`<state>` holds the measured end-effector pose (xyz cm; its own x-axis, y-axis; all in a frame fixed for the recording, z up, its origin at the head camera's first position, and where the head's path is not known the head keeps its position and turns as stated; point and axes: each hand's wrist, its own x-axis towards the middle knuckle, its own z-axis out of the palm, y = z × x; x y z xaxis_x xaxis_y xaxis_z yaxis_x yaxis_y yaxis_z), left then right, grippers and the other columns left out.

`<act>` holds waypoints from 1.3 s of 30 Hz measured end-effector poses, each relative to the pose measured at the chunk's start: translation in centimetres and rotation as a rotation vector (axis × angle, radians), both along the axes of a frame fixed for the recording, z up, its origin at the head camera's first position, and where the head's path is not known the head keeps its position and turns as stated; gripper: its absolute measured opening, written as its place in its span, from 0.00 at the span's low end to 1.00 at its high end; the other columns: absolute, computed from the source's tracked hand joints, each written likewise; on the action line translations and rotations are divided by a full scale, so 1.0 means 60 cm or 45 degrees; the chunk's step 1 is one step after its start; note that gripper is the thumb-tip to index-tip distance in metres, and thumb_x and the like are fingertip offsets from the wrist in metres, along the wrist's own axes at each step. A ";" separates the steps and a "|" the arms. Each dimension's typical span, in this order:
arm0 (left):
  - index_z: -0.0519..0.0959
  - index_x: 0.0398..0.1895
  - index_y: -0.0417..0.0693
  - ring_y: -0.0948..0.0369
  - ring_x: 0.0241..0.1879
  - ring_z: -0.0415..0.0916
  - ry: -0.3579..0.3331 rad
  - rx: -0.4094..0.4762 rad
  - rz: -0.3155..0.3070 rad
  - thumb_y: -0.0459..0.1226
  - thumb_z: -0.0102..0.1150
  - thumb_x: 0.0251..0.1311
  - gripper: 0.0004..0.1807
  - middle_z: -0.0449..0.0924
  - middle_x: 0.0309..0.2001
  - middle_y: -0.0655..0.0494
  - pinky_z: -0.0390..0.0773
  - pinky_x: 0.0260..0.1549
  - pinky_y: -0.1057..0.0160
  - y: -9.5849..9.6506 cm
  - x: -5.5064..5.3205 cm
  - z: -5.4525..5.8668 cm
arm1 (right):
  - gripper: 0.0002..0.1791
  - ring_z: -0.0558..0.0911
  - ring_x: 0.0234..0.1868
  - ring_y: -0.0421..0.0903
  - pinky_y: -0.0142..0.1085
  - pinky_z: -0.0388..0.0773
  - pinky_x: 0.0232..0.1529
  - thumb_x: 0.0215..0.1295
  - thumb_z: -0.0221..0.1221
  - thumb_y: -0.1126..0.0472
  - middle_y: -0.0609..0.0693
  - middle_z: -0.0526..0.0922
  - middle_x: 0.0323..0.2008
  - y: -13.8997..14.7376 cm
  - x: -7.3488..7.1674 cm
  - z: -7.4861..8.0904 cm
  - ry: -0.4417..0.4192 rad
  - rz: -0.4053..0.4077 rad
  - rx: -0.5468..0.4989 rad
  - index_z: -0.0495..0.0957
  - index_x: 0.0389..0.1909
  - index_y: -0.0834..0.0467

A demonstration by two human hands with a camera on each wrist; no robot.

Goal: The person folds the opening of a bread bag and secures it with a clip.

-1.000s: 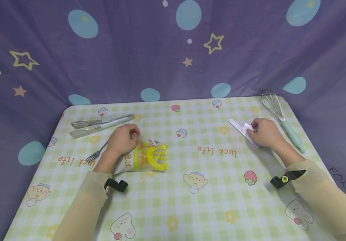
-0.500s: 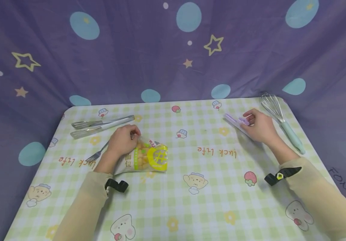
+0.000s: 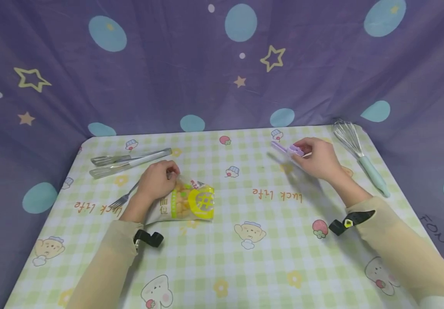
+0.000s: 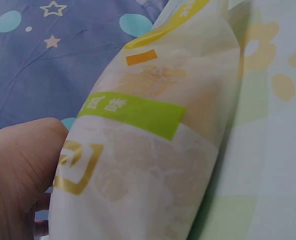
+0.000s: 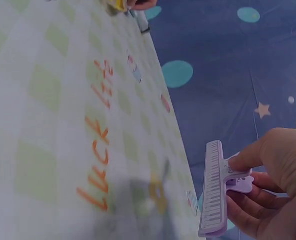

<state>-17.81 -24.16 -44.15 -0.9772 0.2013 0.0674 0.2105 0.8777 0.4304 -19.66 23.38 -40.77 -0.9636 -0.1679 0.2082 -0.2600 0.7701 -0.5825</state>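
Observation:
My left hand [image 3: 158, 180] grips the upper edge of a plastic food bag [image 3: 192, 201], clear with yellow and green print and pale yellow pieces inside. The bag lies on the table and fills much of the left wrist view, its printed side [image 4: 142, 150] towards the camera. My right hand [image 3: 318, 159] holds a light purple bag clip [image 3: 296, 150] above the table at the right. Seen from the right wrist, the clip's long bar [image 5: 214, 190] carries a row of printed marks, and thumb and fingers pinch its handles. The fingertips of my left hand are partly hidden.
Metal tongs [image 3: 144, 160] lie at the back left. Beside my left wrist is a fork [image 3: 121, 200], its handle partly hidden by the hand. A whisk [image 3: 374, 175] with a mint handle lies along the right edge. A purple curtain [image 3: 206, 77] hangs behind the table.
My right hand has lifted the clip off the table and carried it left and away from me, turning it. The left hand and the bag stay put.

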 end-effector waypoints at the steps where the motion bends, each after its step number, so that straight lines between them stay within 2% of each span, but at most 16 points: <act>1: 0.86 0.39 0.51 0.52 0.34 0.80 -0.003 -0.002 0.000 0.33 0.56 0.65 0.09 0.89 0.43 0.50 0.79 0.37 0.49 0.000 0.000 0.000 | 0.17 0.91 0.43 0.59 0.51 0.83 0.43 0.68 0.69 0.58 0.64 0.90 0.44 -0.005 0.000 0.003 -0.008 0.009 -0.005 0.87 0.52 0.63; 6: 0.86 0.39 0.51 0.52 0.34 0.80 -0.004 -0.007 0.001 0.33 0.55 0.65 0.09 0.89 0.43 0.50 0.78 0.36 0.50 0.001 0.001 -0.002 | 0.17 0.91 0.44 0.59 0.45 0.84 0.41 0.69 0.69 0.57 0.64 0.89 0.46 -0.026 -0.003 0.011 -0.032 0.040 -0.033 0.87 0.53 0.62; 13: 0.86 0.38 0.51 0.51 0.35 0.81 0.013 0.000 0.000 0.33 0.55 0.63 0.10 0.89 0.43 0.49 0.79 0.38 0.48 -0.001 0.000 -0.004 | 0.17 0.90 0.47 0.56 0.37 0.84 0.42 0.71 0.68 0.56 0.61 0.90 0.48 -0.057 -0.009 0.016 -0.086 0.049 -0.158 0.86 0.56 0.59; 22: 0.86 0.38 0.51 0.50 0.36 0.82 0.019 -0.012 0.005 0.33 0.54 0.63 0.10 0.89 0.43 0.50 0.80 0.38 0.47 0.000 -0.001 -0.005 | 0.18 0.88 0.52 0.54 0.41 0.83 0.49 0.71 0.69 0.57 0.59 0.87 0.52 -0.106 -0.001 0.017 -0.253 0.114 -0.338 0.85 0.57 0.60; 29: 0.86 0.39 0.51 0.49 0.38 0.83 0.022 -0.015 0.020 0.33 0.54 0.62 0.11 0.88 0.43 0.50 0.80 0.39 0.46 0.001 -0.001 -0.006 | 0.15 0.85 0.45 0.50 0.31 0.78 0.42 0.70 0.69 0.59 0.57 0.86 0.47 -0.153 -0.001 0.016 -0.342 0.193 -0.485 0.86 0.54 0.60; 39: 0.86 0.38 0.52 0.49 0.39 0.83 0.024 -0.025 0.022 0.33 0.53 0.62 0.11 0.88 0.42 0.51 0.81 0.39 0.47 0.003 0.000 -0.006 | 0.13 0.82 0.42 0.47 0.33 0.77 0.41 0.69 0.69 0.58 0.54 0.87 0.43 -0.204 0.007 -0.011 -0.400 0.301 -0.519 0.88 0.51 0.58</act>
